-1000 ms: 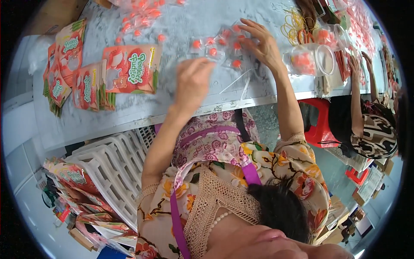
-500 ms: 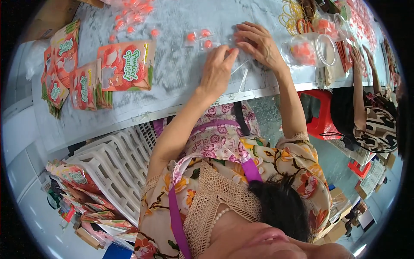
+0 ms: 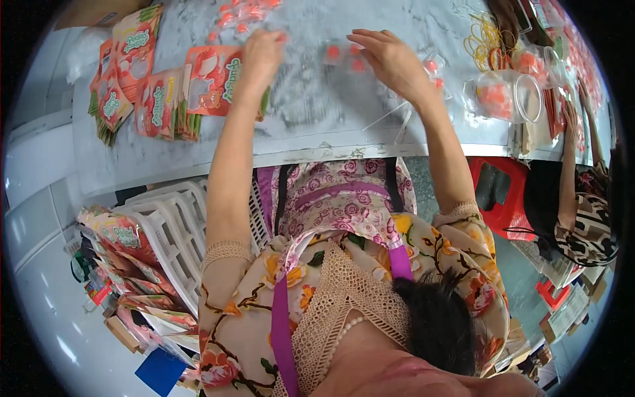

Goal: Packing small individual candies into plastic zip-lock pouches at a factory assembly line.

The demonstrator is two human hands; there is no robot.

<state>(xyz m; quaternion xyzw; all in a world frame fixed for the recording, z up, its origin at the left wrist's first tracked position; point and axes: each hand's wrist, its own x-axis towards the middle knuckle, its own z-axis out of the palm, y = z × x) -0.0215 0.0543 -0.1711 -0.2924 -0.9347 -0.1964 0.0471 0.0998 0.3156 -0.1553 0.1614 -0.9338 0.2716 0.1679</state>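
Observation:
My left hand [image 3: 262,58] is over the far end of the front printed pouch [image 3: 213,83], close to a heap of small clear packets with orange-red pieces [image 3: 248,13]. Its fingers are drawn together, with a blurred reddish spot at the tips that I cannot make out. My right hand [image 3: 395,65] has its fingers stretched out at a small group of similar packets [image 3: 334,53], the fingertips reaching over them. More such packets [image 3: 431,65] lie just right of that hand, partly hidden by it.
Stacks of red printed pouches [image 3: 155,106] stand at the left. Two clear jars [image 3: 499,96] with orange-red pieces and yellow rubber bands [image 3: 486,43] are at the right. White crates [image 3: 169,231] stand below the table. A co-worker's arms [image 3: 567,145] reach in at far right.
My left hand has moved left, from the small packets to beside the heap and over the pouch. My right hand stays near the small packets. The whole view has shifted a little.

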